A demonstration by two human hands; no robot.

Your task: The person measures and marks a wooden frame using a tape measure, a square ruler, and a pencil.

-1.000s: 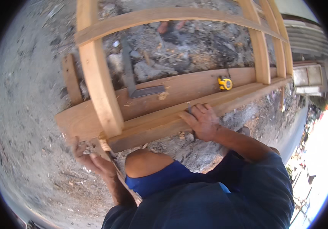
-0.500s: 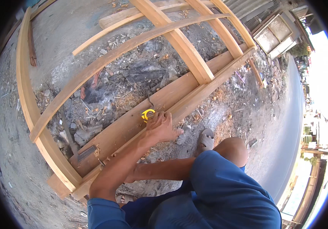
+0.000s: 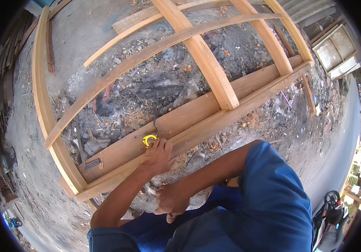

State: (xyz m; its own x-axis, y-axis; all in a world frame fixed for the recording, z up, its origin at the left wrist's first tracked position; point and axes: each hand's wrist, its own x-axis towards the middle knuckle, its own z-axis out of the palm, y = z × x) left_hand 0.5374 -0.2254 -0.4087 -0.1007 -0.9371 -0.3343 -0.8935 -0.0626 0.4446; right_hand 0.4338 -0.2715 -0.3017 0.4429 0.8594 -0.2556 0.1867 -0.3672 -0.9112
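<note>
Head view: we find the fingers of the left hand (image 3: 157, 156) close together and bent over the near edge of the yellow tape measure (image 3: 149, 140); we cannot tell whether they are clamped on it or only touching it. The fingers of the right hand (image 3: 172, 200) are curled inward, and we cannot tell whether they enclose anything. The tape measure sits on the wide plank (image 3: 184, 115), beside the long rail (image 3: 197, 134). A dark strip (image 3: 155, 117) lies just beyond it, across the plank's far edge. Toward the left end of the plank rests a metal square (image 3: 91, 164), near the left post (image 3: 65, 164). Farther out, the middle post (image 3: 210, 71) meets the rail, and a thin slat (image 3: 117, 71) crosses the posts. We judge the main hazard to be a partial grip: if the fingertips bear on one edge only, the tape measure could slide over the far side of the plank into the rubble. A leftward sweep of the left forearm could also knock the square out of place, and leaning weight on the rail could shift the joint at the left post.
</note>
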